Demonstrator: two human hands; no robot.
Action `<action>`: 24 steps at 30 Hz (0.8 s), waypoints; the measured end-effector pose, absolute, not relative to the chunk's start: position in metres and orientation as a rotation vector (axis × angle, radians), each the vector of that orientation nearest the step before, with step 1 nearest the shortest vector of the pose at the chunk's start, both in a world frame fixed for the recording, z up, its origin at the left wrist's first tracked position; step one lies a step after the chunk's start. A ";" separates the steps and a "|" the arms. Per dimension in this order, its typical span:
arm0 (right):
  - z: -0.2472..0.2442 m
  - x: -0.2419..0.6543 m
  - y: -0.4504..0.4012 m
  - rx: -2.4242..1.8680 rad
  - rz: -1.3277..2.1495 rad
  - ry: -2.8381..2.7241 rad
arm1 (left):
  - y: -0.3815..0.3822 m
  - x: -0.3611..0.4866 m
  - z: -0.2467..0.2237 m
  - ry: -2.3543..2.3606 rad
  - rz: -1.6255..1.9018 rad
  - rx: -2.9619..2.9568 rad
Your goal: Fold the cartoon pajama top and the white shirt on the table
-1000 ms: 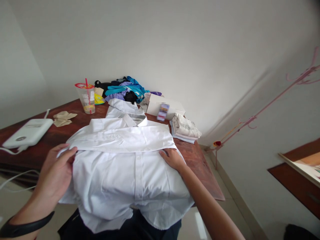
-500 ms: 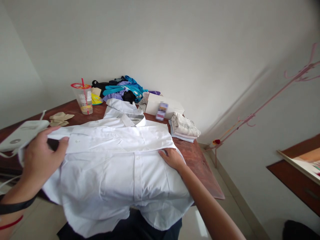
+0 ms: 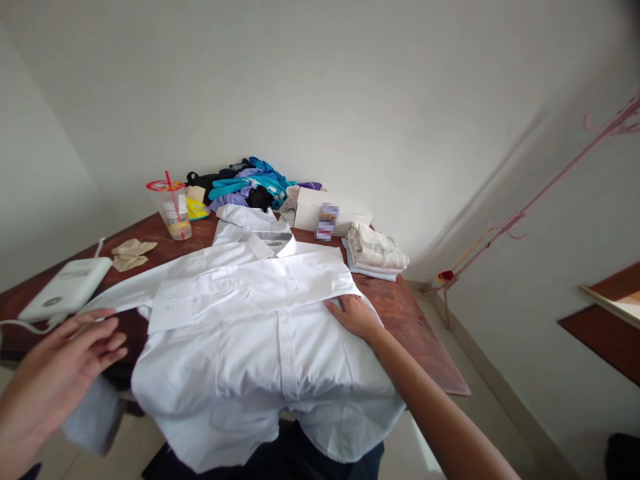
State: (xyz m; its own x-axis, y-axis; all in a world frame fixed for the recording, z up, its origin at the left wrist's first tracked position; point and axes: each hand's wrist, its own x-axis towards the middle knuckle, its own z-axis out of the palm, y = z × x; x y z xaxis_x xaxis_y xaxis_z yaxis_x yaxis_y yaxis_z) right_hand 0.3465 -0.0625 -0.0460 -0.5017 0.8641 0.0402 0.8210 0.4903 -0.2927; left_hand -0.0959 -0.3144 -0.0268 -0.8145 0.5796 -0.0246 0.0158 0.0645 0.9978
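Shirt: white button-up shirt point(image 3: 260, 333) lying face up on the worktop point(image 3: 400, 313), collar toward the wall, hem hanging over the near edge.
Fold so far: one sleeve point(image 3: 250, 283) is laid flat across the chest; the other sleeve stretches out to the left, its blurred cuff end drooping off the edge (not yet folded in, as far as can be judged). Body and hem are unfolded.
Right hand point(image 3: 356, 315): fingers flat, pressing the shirt's right side where the folded sleeve ends.
Left hand point(image 3: 60, 367): fingers spread, pinching nothing, just beside the loose sleeve.
Nearby: folded clothes stack point(image 3: 375, 253), white box point(image 3: 330, 210), heap of coloured garments point(image 3: 250, 183), plastic cup with red straw point(image 3: 173, 208), white device with cable point(image 3: 67, 290).
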 end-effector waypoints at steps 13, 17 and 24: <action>-0.046 0.349 -0.060 -1.441 0.401 -2.494 | -0.308 -0.059 -0.013 2.147 1.166 1.199; -0.047 0.350 -0.058 -1.434 0.407 -2.491 | -0.295 -0.049 -0.009 2.188 1.141 1.462; -0.048 0.352 -0.056 -1.417 0.469 -2.433 | -0.291 0.004 -0.011 1.890 0.985 1.855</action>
